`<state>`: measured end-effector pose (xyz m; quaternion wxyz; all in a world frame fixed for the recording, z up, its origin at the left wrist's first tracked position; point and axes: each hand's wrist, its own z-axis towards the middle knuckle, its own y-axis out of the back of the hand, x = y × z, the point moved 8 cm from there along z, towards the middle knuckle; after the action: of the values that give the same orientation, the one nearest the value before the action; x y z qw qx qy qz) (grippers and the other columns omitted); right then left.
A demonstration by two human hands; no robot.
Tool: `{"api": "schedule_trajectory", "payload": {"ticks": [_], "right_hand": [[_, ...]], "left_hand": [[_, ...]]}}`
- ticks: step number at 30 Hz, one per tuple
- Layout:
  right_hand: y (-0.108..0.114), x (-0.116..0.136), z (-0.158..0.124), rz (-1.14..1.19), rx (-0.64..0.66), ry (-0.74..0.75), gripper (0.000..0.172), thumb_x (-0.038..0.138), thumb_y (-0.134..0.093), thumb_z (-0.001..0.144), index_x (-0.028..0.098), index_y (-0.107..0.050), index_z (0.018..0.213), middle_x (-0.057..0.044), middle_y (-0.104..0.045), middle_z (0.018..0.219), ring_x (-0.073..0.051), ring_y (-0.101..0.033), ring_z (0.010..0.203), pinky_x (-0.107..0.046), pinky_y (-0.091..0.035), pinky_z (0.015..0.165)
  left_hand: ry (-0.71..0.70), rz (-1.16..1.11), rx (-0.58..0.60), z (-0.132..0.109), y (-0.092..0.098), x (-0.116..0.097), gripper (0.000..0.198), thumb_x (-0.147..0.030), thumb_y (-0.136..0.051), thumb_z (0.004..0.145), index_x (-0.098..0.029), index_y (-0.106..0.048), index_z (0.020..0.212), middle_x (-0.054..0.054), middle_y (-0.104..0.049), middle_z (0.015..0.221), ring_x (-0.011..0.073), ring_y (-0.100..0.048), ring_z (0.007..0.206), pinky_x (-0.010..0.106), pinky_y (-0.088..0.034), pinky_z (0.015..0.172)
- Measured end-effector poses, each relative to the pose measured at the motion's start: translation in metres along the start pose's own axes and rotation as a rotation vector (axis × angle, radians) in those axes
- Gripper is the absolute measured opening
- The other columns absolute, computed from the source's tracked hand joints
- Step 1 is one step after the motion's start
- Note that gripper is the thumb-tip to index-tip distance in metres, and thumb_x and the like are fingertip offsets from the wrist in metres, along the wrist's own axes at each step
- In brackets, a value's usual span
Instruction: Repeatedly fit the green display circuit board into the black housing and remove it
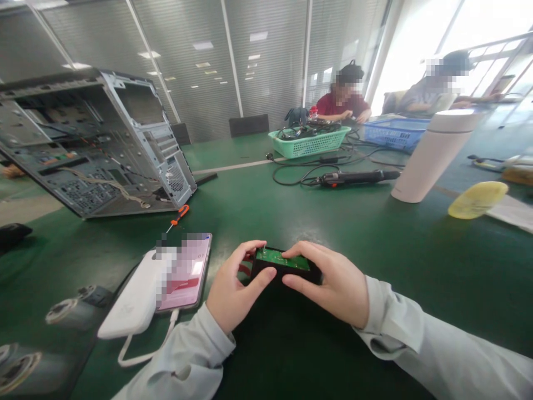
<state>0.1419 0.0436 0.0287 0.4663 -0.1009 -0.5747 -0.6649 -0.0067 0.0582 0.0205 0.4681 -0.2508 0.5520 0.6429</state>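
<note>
A small black case with a green circuit board (272, 256) set in its top is between my two hands, low over the green table. My left hand (241, 283) grips its left end, thumb on the near side and fingers at the far side. My right hand (328, 280) holds the right part, with the index finger resting on the board and the thumb against the near edge. Left of my hands lie a phone (191, 278) and a white power bank (133, 294), joined by a white cable (144, 358). The underside of the case is hidden.
An open computer case (95, 144) stands back left, an orange screwdriver (180, 215) before it. Behind my hands are a black electric screwdriver (353, 178), a green basket (312, 145) of cables, a pale bottle (433, 155) and a yellow lid-like piece (478, 200). Two people sit beyond.
</note>
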Motion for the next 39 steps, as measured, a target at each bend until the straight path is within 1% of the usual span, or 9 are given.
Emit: {"api": "schedule_trajectory", "payload": {"ticks": [6,10,13,17,20,23,27,33,39], "right_hand": [[-0.041,-0.022,-0.009,0.811,0.256,-0.503,0.037,0.050,-0.048,0.084,0.013,-0.045,0.084,0.000,-0.047,0.067,-0.008,-0.046,0.055,-0.017,-0.039,0.048],[-0.063,-0.020,-0.023,1.182,0.524,-0.859,0.049,0.046,-0.016,0.098,0.010,-0.048,0.092,-0.003,-0.051,0.066,-0.009,-0.050,0.044,-0.016,-0.039,0.041],[-0.064,-0.014,-0.023,1.349,0.573,-0.921,0.062,0.046,0.002,0.099,0.010,-0.048,0.093,-0.005,-0.054,0.068,-0.009,-0.052,0.044,-0.014,-0.039,0.041],[-0.060,-0.022,-0.020,1.331,0.465,-0.943,0.053,0.048,-0.007,0.100,0.012,-0.045,0.103,-0.003,-0.055,0.072,-0.007,-0.053,0.049,-0.014,-0.040,0.044],[-0.038,-0.035,-0.010,0.954,0.290,-0.727,0.034,0.046,-0.038,0.094,0.015,-0.045,0.103,-0.003,-0.053,0.078,-0.010,-0.054,0.059,-0.017,-0.042,0.047],[0.006,-0.021,0.003,0.334,0.037,-0.235,0.023,0.032,-0.059,0.082,0.018,-0.052,0.099,-0.002,-0.053,0.093,-0.013,-0.053,0.078,-0.027,-0.048,0.069],[0.022,0.007,-0.002,-0.090,-0.034,0.134,0.034,0.017,-0.060,0.083,0.022,-0.048,0.114,-0.003,-0.049,0.109,-0.015,-0.048,0.099,-0.031,-0.043,0.087],[0.025,0.015,-0.005,-0.242,-0.052,0.308,0.041,0.017,-0.058,0.084,0.022,-0.040,0.120,-0.004,-0.048,0.114,-0.017,-0.045,0.103,-0.031,-0.044,0.085],[0.022,0.000,-0.004,-0.122,-0.042,0.206,0.041,0.034,-0.066,0.083,0.020,-0.045,0.115,-0.003,-0.050,0.106,-0.014,-0.049,0.096,-0.027,-0.044,0.081]], "left_hand": [[0.183,-0.205,0.035,-0.003,-0.005,0.016,0.055,-0.063,-0.030,0.084,-0.017,-0.061,0.081,0.004,-0.063,0.076,0.0209,-0.056,0.075,0.031,-0.043,0.065],[0.249,-0.253,-0.015,-0.002,-0.003,0.022,0.062,-0.072,-0.031,0.077,-0.017,-0.061,0.077,0.002,-0.057,0.063,0.0178,-0.050,0.061,0.028,-0.038,0.055],[0.268,-0.275,-0.003,0.002,-0.005,0.024,0.067,-0.075,-0.030,0.075,-0.015,-0.059,0.085,0.001,-0.053,0.057,0.0169,-0.048,0.056,0.028,-0.036,0.051],[0.265,-0.329,-0.047,0.005,-0.003,0.029,0.066,-0.071,-0.033,0.077,-0.014,-0.056,0.101,0.003,-0.057,0.067,0.0182,-0.052,0.063,0.027,-0.039,0.051],[0.216,-0.311,-0.090,0.004,0.002,0.029,0.058,-0.063,-0.034,0.082,-0.017,-0.054,0.112,0.007,-0.061,0.090,0.0207,-0.056,0.081,0.028,-0.044,0.057],[0.051,-0.147,-0.090,0.002,0.006,0.013,0.045,-0.048,-0.042,0.087,-0.022,-0.050,0.122,0.008,-0.059,0.111,0.0220,-0.055,0.101,0.033,-0.048,0.077],[-0.207,0.217,-0.024,-0.002,0.003,-0.014,0.030,-0.030,-0.055,0.083,-0.022,-0.056,0.112,0.007,-0.061,0.115,0.0229,-0.054,0.109,0.040,-0.042,0.095],[-0.400,0.387,0.000,-0.004,-0.001,-0.025,0.020,-0.027,-0.061,0.079,-0.021,-0.059,0.099,0.006,-0.067,0.105,0.0237,-0.058,0.107,0.043,-0.044,0.095],[-0.422,0.387,0.008,-0.007,-0.004,-0.025,0.017,-0.023,-0.053,0.086,-0.020,-0.055,0.102,0.008,-0.064,0.111,0.0218,-0.056,0.112,0.041,-0.044,0.096]]}}
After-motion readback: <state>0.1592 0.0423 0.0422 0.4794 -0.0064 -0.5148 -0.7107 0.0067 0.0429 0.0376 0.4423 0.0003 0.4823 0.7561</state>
